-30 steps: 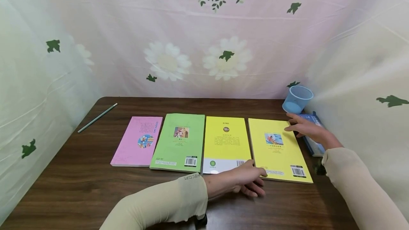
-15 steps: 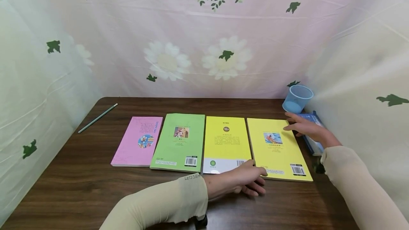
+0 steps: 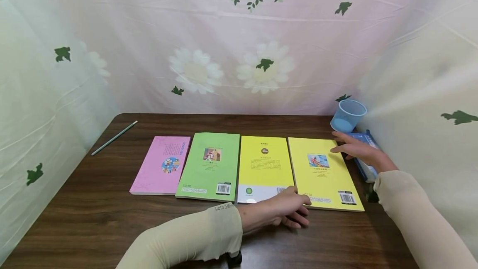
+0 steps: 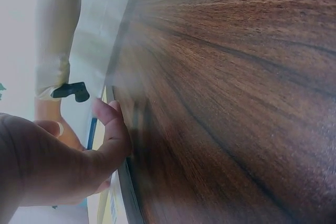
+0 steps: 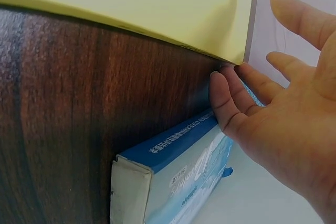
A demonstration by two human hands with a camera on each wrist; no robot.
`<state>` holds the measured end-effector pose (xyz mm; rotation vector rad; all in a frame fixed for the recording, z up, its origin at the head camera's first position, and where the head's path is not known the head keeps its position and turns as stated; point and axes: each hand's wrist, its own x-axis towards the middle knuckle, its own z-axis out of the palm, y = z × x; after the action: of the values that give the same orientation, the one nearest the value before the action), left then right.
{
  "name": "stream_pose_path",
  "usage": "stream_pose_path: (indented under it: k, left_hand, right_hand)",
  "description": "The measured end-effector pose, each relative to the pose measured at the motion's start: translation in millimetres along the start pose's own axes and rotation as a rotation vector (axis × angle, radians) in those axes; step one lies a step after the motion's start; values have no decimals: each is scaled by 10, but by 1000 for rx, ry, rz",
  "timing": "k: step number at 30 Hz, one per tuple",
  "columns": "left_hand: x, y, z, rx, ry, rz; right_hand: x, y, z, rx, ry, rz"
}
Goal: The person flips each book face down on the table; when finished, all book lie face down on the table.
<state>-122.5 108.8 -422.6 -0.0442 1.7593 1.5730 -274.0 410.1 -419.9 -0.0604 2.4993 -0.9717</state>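
Note:
Four books lie face down in a row: pink [image 3: 160, 177], green [image 3: 209, 173], yellow with a grey band [image 3: 266, 165], and at right a yellow book with a small picture [image 3: 323, 184]. My left hand [image 3: 280, 206] rests across the near edge of the two yellow books, fingers loosely bent over the right one's lower left corner. At that book's far right corner is my right hand [image 3: 360, 152], fingers extended and spread. In the right wrist view, the fingertips of this hand [image 5: 289, 95] meet the yellow book's corner [image 5: 210, 35], beside a thick blue book [image 5: 184, 166].
A light blue cup [image 3: 345, 119] stands tilted-looking at the back right, behind the blue book [image 3: 367, 169]. At the back left a thin pale stick [image 3: 113, 138] lies on the brown table [image 3: 74, 219]. Printed cloth [image 3: 224, 32] hangs close around the table.
The right yellow book has slid slightly left and away, closing up to its neighbour. My right hand has shifted a little left with it; my left hand has barely moved.

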Motion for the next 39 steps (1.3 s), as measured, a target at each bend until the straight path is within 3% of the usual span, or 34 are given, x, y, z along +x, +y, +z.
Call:
stream_pose_path:
  k: [25,30,35,39]
  left_hand:
    - [6,-15,17,-7,-7,-3]
    - [-10,-11,-7,-10,-37,2]
    - [-61,14,-187,62,-125,20]
    - [-126,80,-525,159,-237,79]
  right_hand:
    - [10,11,15,-13,-4,-2]
    - [1,6,24,-13,9,6]
    - [-48,9,63,-106,60,0]
    - [-144,-46,101,-170,146,-60]
